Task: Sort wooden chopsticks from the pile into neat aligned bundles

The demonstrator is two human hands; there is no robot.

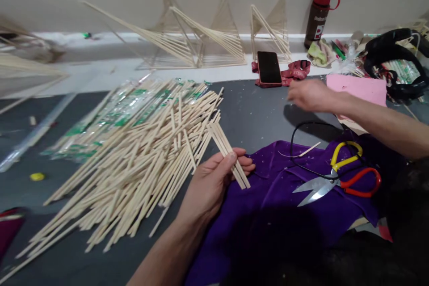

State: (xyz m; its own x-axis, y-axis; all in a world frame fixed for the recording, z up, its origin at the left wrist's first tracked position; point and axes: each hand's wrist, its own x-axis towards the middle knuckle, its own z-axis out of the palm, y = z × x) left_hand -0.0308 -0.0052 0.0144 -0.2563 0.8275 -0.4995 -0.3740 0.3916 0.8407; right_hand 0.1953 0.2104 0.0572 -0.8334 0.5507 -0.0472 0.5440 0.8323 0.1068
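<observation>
Several pale wooden chopsticks (pixel 221 137) lie side by side in my left hand (pixel 214 174), pinched between thumb and fingers. Just left of that hand spreads a large loose pile of chopsticks (pixel 134 165) on the grey table. My right hand (pixel 310 94) hovers over the table near a red lanyard (pixel 296 71) and a phone (pixel 269 68); its curled fingers are smeared by motion, so I cannot tell whether they hold anything. Scissors (pixel 330 183) with one yellow and one red handle rest with parted blades on a purple cloth (pixel 268 187) below my right arm.
Chopsticks in clear, green-printed wrappers (pixel 124 111) lie behind the pile. Stick-built frames (pixel 201 40) stand along the wall. A dark bottle (pixel 317 22) with a red lid, black headphones (pixel 375 62) and pink paper (pixel 358 88) are at the right. A black cord loop (pixel 292 143) crosses the cloth.
</observation>
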